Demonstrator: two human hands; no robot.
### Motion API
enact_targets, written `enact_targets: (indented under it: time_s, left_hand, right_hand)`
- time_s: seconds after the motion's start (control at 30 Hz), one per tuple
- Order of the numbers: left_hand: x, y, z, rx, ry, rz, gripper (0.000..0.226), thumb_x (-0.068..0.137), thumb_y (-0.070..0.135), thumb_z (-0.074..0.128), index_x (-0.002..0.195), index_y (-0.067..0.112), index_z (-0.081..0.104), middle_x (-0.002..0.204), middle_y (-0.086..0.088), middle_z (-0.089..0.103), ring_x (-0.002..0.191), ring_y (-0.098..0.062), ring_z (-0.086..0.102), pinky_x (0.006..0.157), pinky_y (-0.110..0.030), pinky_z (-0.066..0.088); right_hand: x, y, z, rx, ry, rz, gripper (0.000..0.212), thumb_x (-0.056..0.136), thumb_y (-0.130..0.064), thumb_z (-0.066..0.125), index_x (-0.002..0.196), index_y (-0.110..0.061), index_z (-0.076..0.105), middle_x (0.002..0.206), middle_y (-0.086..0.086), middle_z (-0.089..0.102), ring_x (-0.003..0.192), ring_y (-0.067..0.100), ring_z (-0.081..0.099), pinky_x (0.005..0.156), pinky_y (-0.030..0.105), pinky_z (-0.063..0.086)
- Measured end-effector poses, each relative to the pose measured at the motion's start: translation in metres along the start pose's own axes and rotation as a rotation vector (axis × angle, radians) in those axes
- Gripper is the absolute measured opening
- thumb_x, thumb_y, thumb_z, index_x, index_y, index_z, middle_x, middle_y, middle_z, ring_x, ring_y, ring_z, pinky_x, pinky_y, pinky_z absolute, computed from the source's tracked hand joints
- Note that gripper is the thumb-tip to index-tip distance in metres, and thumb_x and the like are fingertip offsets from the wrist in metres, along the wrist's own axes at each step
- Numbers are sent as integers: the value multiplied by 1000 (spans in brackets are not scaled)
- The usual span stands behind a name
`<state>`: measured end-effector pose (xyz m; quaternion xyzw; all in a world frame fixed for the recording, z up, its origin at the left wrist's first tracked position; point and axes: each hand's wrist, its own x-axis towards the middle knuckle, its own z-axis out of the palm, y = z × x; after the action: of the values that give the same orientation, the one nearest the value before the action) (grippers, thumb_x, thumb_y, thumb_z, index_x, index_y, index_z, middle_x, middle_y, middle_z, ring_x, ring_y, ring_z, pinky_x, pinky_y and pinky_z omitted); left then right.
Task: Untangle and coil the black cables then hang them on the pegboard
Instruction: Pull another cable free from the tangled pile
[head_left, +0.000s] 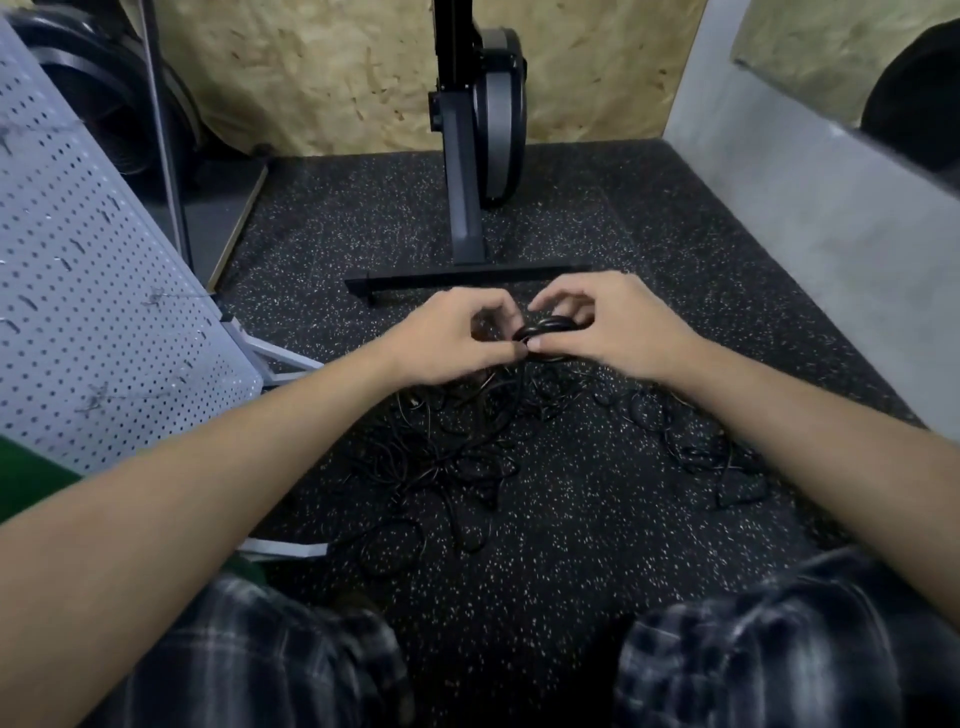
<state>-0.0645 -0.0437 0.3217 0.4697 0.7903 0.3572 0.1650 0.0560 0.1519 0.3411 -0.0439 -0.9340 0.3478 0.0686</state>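
A small coil of black cable (551, 326) is held up between both hands above the floor. My right hand (618, 327) grips the coil with thumb and curled fingers. My left hand (452, 335) pinches the cable at the coil's left edge. From the coil a strand drops into a tangle of thin black cables (441, 457) spread over the speckled black floor. A second tangle (711, 452) lies under my right forearm. The white pegboard (88, 291) stands tilted at the left, with a few hooks on it.
A dark exercise machine (480, 130) stands straight ahead, and its black floor bar (467, 282) lies just beyond my hands. The pegboard's white foot (280, 358) reaches toward the cables. A grey wall (810, 208) runs along the right. My knees in plaid trousers fill the bottom.
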Motion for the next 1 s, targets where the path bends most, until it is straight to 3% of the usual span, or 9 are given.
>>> enact_targets:
  time_s: [0.1, 0.27, 0.47, 0.57, 0.63, 0.7, 0.8, 0.9, 1.0]
  left_hand:
    - [-2, -5, 1, -9, -16, 10, 23, 86, 45, 78, 90, 24, 69, 91, 6, 75, 91, -16, 72, 95, -49, 56]
    - [-6, -4, 10, 90, 37, 26, 37, 96, 52, 69, 82, 18, 65, 79, 2, 69, 77, -16, 63, 76, -38, 51]
    - [-5, -3, 12, 53, 0, -76, 34, 100, 38, 68, 78, 12, 64, 59, 12, 51, 57, -2, 43, 57, -23, 33]
    - [-6, -12, 12, -48, 10, -127, 26, 99, 32, 71, 82, 13, 69, 61, 13, 59, 57, -2, 51, 63, -25, 40]
    - [-8, -14, 13, -163, -18, -145, 9, 99, 21, 71, 97, 13, 74, 75, -2, 72, 65, -13, 66, 68, -32, 53]
    - [-8, -15, 11, -136, -32, -108, 9, 98, 16, 71, 105, 14, 77, 89, -5, 77, 76, -17, 73, 77, -35, 60]
    - [-8, -10, 10, 103, -30, -13, 8, 94, 26, 76, 100, 24, 80, 91, 11, 77, 88, -3, 71, 89, -29, 57]
    - [-8, -4, 14, 194, 13, 52, 16, 90, 32, 82, 100, 20, 79, 92, 12, 76, 89, -4, 69, 87, -25, 53]
    - [-6, -4, 17, 201, 95, 99, 10, 90, 24, 81, 99, 19, 81, 90, 12, 77, 87, -3, 69, 82, -18, 52]
  right_hand:
    - [0, 3, 2, -21, -58, -3, 22, 80, -35, 90, 96, -31, 76, 91, -12, 76, 89, 5, 69, 92, 35, 58]
    - [-4, 11, 11, 4, -18, -60, 25, 84, -37, 86, 107, -30, 81, 106, -5, 68, 96, 9, 66, 93, 31, 56]
    - [-5, 12, 21, -39, -41, 0, 29, 83, -36, 88, 111, -30, 82, 100, -6, 70, 88, 8, 64, 79, 19, 51]
    - [-4, 16, 18, 38, -85, 132, 24, 81, -30, 90, 102, -31, 78, 93, -13, 75, 78, -3, 69, 72, 8, 47]
    - [-4, 21, 15, 108, -124, 204, 22, 83, -22, 89, 99, -32, 77, 97, -6, 78, 81, 2, 74, 78, 17, 55]
    - [-6, 22, 15, 228, -169, 270, 24, 86, -9, 86, 101, -25, 77, 105, 5, 77, 84, 9, 77, 77, 22, 61]
    - [-8, 22, 17, 336, -203, 302, 25, 88, 2, 80, 109, -13, 78, 105, 12, 75, 80, 9, 77, 73, 20, 61]
    - [-6, 22, 15, 327, -170, 281, 23, 91, -1, 78, 112, -11, 78, 102, 10, 77, 83, 11, 76, 76, 22, 63]
    - [-5, 21, 14, 339, -139, 275, 21, 92, -3, 78, 112, -10, 78, 100, 8, 79, 88, 17, 77, 79, 25, 64]
